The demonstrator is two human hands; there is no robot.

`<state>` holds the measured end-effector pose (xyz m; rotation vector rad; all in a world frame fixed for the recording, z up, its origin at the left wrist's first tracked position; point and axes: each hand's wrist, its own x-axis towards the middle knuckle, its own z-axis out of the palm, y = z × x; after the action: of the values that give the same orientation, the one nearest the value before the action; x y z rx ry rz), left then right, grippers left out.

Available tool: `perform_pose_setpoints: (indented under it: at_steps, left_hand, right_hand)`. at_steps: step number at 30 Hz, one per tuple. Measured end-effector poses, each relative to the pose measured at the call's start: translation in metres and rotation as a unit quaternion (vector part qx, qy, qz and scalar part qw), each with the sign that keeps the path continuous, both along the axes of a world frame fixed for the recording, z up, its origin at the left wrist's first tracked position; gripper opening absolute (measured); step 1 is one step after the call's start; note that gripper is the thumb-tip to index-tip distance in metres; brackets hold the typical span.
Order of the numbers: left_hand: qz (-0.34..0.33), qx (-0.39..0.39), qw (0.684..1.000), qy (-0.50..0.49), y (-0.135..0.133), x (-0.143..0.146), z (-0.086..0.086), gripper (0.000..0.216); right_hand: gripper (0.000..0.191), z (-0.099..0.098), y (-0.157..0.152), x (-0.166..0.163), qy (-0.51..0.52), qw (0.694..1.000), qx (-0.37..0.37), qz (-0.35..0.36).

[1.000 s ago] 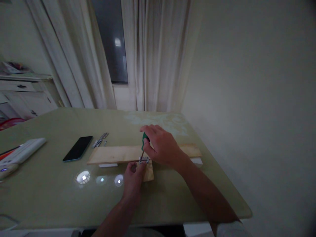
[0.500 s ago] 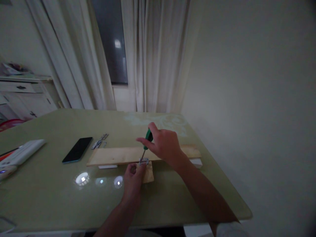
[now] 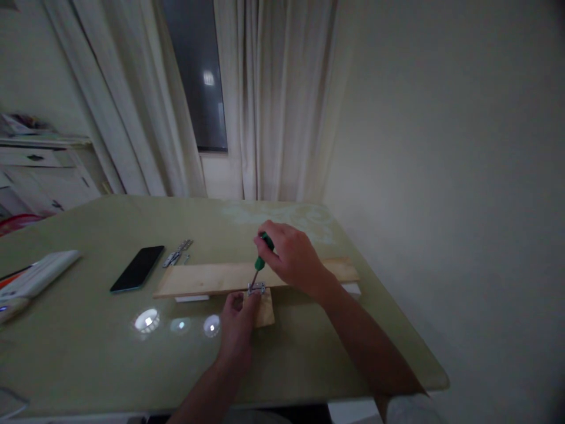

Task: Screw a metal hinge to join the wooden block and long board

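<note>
My right hand (image 3: 289, 256) grips the green handle of a screwdriver (image 3: 259, 263), tilted with its tip down on a small metal hinge (image 3: 256, 288). The hinge lies where a long wooden board (image 3: 198, 279) meets a small wooden block (image 3: 265, 309) at its near edge. With thumb and fingers closed, my left hand (image 3: 238, 318) holds the small block and presses near the hinge. Any screw under the tip is too small to make out. White supports (image 3: 192, 298) show beneath the long board.
Left of the board lie a black phone (image 3: 138, 269) and several metal hinges (image 3: 177, 253) with a screw. Farther left is a white device (image 3: 44, 277) beside an orange item. The glossy table (image 3: 110, 365) ends near the wall on the right.
The fingers of my right hand have closed around the screwdriver handle, where thumb and finger were spread before. My left hand, the hinge and the boards keep their places.
</note>
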<state>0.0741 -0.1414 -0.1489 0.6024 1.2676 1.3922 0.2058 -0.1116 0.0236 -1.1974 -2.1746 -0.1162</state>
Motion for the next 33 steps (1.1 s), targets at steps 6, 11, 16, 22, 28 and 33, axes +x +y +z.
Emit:
perform_pose_setpoints:
  at_steps: [6, 11, 16, 22, 28, 33]
  left_hand:
    - [-0.006, 0.023, 1.0, 0.0, 0.001, -0.002, -0.003, 0.052]
    - [-0.001, -0.012, 1.0, 0.005, 0.002, 0.0, 0.0, 0.056]
    - [0.001, -0.004, 1.0, 0.021, 0.002, -0.001, -0.001, 0.06]
    - [-0.001, -0.002, 1.0, 0.011, 0.002, -0.001, -0.002, 0.058]
    - [0.007, -0.002, 1.0, 0.021, 0.001, 0.0, -0.001, 0.056]
    - [0.001, 0.001, 1.0, 0.015, 0.001, -0.001, 0.0, 0.057]
  right_hand:
    - [0.03, 0.0, -0.017, -0.011, -0.018, 0.993, 0.012, 0.113]
    - [0.034, -0.001, -0.005, -0.004, -0.001, 0.998, -0.018, -0.064]
    - [0.03, -0.003, -0.009, -0.01, 0.009, 0.995, 0.025, 0.101]
    - [0.037, -0.002, -0.004, -0.004, -0.023, 0.996, -0.009, -0.085]
    - [0.022, 0.001, -0.011, -0.006, 0.027, 0.995, -0.003, 0.098]
    - [0.03, 0.0, -0.016, -0.009, 0.013, 0.998, -0.021, -0.05]
